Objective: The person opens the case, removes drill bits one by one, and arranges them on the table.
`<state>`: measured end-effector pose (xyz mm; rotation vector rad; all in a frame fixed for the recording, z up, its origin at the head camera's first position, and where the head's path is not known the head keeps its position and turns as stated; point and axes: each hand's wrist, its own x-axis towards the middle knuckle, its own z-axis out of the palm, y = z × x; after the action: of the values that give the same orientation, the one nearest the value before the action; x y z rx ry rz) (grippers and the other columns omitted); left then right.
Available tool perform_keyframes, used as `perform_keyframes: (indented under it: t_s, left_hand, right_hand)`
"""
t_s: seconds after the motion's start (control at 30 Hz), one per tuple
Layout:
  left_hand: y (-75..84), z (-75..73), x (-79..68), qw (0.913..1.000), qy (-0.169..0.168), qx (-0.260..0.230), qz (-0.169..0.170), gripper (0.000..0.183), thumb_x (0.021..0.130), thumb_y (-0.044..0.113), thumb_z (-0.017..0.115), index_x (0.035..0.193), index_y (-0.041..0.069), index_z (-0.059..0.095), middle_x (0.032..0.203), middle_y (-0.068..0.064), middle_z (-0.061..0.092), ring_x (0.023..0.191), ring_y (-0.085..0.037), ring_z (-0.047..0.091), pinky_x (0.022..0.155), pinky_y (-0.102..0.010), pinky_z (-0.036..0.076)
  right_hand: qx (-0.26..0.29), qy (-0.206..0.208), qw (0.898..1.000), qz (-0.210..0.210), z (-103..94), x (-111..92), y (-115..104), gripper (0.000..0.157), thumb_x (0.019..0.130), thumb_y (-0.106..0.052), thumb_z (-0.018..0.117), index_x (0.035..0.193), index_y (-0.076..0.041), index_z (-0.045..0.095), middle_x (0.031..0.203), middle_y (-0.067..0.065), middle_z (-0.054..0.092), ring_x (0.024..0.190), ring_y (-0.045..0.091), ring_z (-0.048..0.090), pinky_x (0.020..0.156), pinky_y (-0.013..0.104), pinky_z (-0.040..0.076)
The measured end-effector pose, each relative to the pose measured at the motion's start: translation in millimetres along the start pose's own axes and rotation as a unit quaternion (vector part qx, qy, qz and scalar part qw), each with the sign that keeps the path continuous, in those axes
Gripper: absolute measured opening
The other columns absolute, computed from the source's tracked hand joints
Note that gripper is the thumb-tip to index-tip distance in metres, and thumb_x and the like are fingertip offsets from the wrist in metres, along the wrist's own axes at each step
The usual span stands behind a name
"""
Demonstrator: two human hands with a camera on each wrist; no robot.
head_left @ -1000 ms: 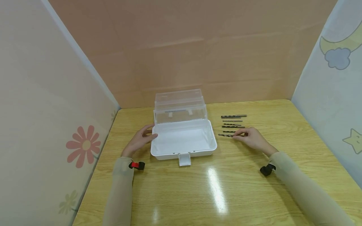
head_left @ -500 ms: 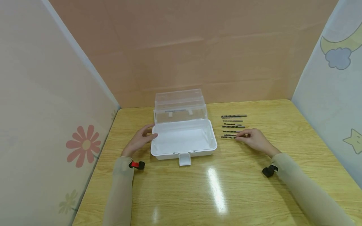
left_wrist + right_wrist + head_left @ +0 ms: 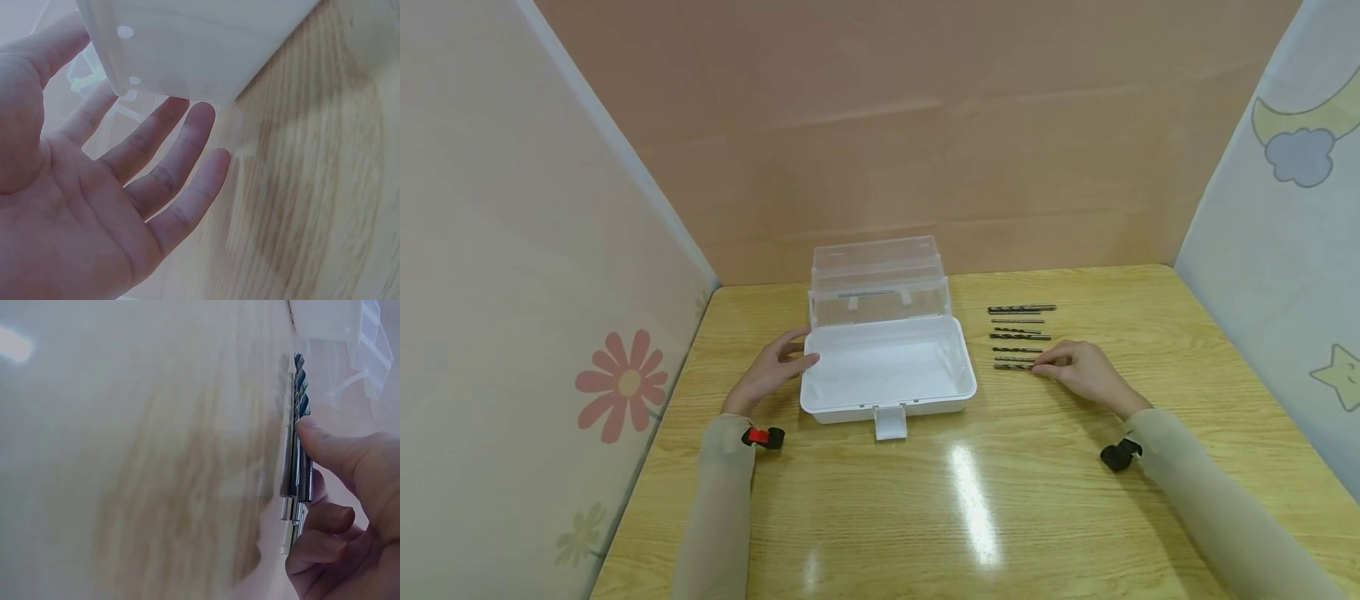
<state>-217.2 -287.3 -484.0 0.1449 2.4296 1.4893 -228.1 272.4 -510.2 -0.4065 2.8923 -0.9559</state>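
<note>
My right hand (image 3: 1081,372) pinches the shank end of a twist drill bit (image 3: 1012,367), the frontmost in a row of drill bits (image 3: 1019,337) right of the box. In the right wrist view the thumb lies along the held bit (image 3: 302,394), low over the table, with other bits lined up behind it. At the white plastic box (image 3: 891,414), my left hand (image 3: 769,372) touches the left end, thumb at the rim. The left wrist view has its fingers spread and nearly straight, fingertips against the box's end wall (image 3: 194,40).
Behind the box rise its clear raised trays and lid (image 3: 876,258); a thin metal rod (image 3: 865,293) lies in the front tray. The front latch (image 3: 891,422) hangs down. Panels stand left, right and behind the wooden table (image 3: 865,517).
My right hand has slid the held drill bit to the right and slightly toward me, so it now lies alongside the row. The left hand and box have stayed put.
</note>
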Motion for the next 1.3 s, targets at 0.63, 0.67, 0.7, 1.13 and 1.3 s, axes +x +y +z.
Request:
perform_keyframes:
  t_s: [0.63, 0.67, 0.7, 1.13, 1.3]
  left_hand:
    - [-2.7, -1.5, 1.3, 1.0, -0.006, 0.002, 0.002, 0.072, 0.103, 0.049, 0.069, 0.165, 0.028, 0.039, 0.168, -0.018, 0.039, 0.15, -0.045, 0.044, 0.119, -0.064, 0.044]
    - [-2.3, -1.4, 1.2, 1.0, -0.006, 0.003, 0.002, 0.072, 0.103, 0.05, 0.069, 0.165, 0.028, 0.039, 0.167, -0.018, 0.04, 0.15, -0.045, 0.044, 0.119, -0.064, 0.044]
    - [-1.9, -1.3, 1.1, 1.0, -0.005, 0.003, 0.001, 0.072, 0.103, 0.05, 0.069, 0.165, 0.028, 0.039, 0.167, -0.017, 0.04, 0.15, -0.045, 0.044, 0.119, -0.064, 0.044]
    - [0.9, -1.3, 2.4, 0.9999, 0.0, 0.006, -0.009, 0.076, 0.101, 0.053, 0.071, 0.166, 0.028, 0.039, 0.165, -0.017, 0.043, 0.15, -0.043, 0.045, 0.119, -0.063, 0.044]
    - [-2.1, -0.6, 2.2, 1.0, 0.0, 0.005, -0.002, 0.075, 0.101, 0.051, 0.071, 0.165, 0.028, 0.039, 0.164, -0.018, 0.044, 0.148, -0.044, 0.047, 0.118, -0.062, 0.046]
  right_hand:
    - [0.003, -0.009, 1.0, 0.012, 2.2, 2, 3, 0.015, 0.098, -0.026, 0.08, 0.106, -0.016, 0.086, 0.114, 0.013, 0.078, 0.096, 0.024, 0.067, 0.077, 0.034, 0.049]
    - [0.004, -0.01, 1.0, 0.013, 2.4, 2, 3, 0.015, 0.098, -0.026, 0.08, 0.106, -0.016, 0.086, 0.115, 0.014, 0.078, 0.097, 0.025, 0.067, 0.077, 0.035, 0.049]
    - [0.004, -0.011, 1.0, 0.014, 2.5, 2, 3, 0.015, 0.098, -0.027, 0.08, 0.107, -0.016, 0.086, 0.116, 0.014, 0.078, 0.098, 0.026, 0.067, 0.078, 0.035, 0.049]
    - [0.018, -0.016, 0.999, 0.027, -3.1, 2, -7, 0.031, 0.102, -0.038, 0.074, 0.117, -0.011, 0.082, 0.125, 0.022, 0.075, 0.074, 0.019, 0.057, 0.064, 0.032, 0.045]
    - [0.028, -0.021, 0.999, 0.03, -8.3, 10, -17, 0.036, 0.104, -0.039, 0.072, 0.121, -0.009, 0.08, 0.133, 0.025, 0.071, 0.06, 0.015, 0.048, 0.054, 0.031, 0.041]
